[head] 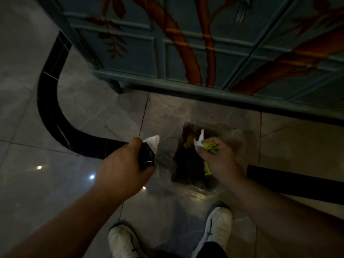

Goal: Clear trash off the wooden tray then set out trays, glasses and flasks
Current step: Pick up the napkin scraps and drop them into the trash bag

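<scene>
While both forearms reach forward over the glossy grey tiled floor [37, 183], the left hand [124, 164] at about nine o'clock of the frame's centre is clamped around a crinkled black plastic wrapper [146, 155], with a crumpled white paper tissue [153, 141] sticking out past the knuckles toward twelve o'clock. Between the two hands, a clear plastic bin liner [186, 161] gapes open on the floor, dark brown waste showing inside it. At three o'clock of that opening, the right hand [219, 161] is closed on a second scrap of white tissue [199, 140] and a bunch of yellow-green wrappers [211, 146], held just above the liner's mouth. Down at six o'clock, two white sneakers [216, 229] stand on the tiles. Across the top, from eleven to two o'clock, runs a teal panelled cabinet painted with orange branches [195, 53], raised on a short leg, and a curved black inlay band [50, 94] sweeps through the floor at ten o'clock.
</scene>
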